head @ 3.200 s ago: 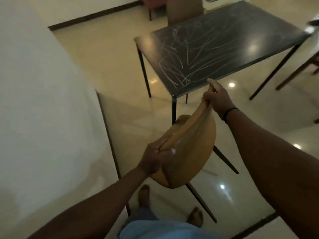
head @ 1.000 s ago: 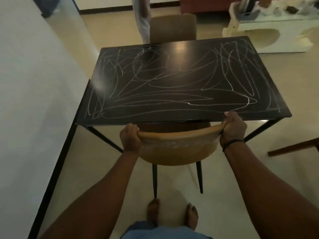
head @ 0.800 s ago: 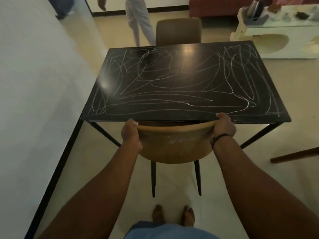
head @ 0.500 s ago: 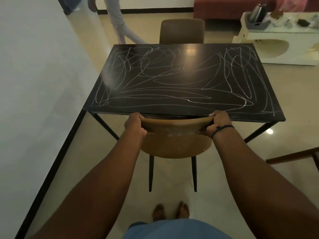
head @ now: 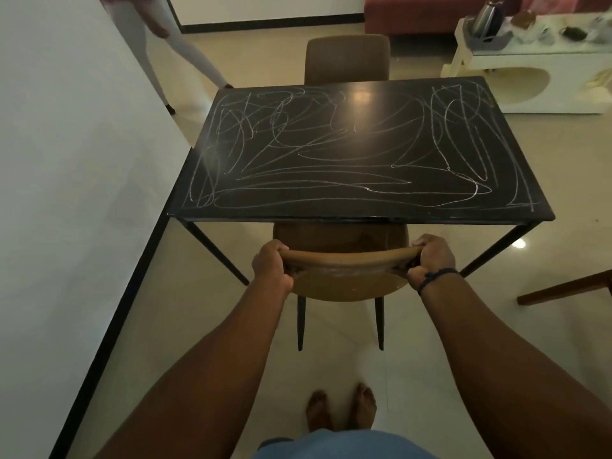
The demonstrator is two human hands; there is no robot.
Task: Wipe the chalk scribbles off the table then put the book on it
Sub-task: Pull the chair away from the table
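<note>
A black table [head: 357,150] stands in front of me, its whole top covered in white chalk scribbles [head: 298,180]. A tan chair [head: 341,283] stands at the near edge, its seat partly under the table. My left hand [head: 271,266] grips the left end of the chair's backrest. My right hand [head: 430,260], with a dark band at the wrist, grips the right end. No book or cloth is in view.
A second brown chair [head: 346,59] stands at the table's far side. A white wall [head: 66,193] runs along the left. A person's legs [head: 172,44] are at the far left. A white side table [head: 536,61] with a kettle [head: 483,18] is at the far right. A wooden bar [head: 569,288] is at right.
I carried the chair to the table's near side and set it down facing the table. Over the last second it slid further under the top. The person behind walked left.
</note>
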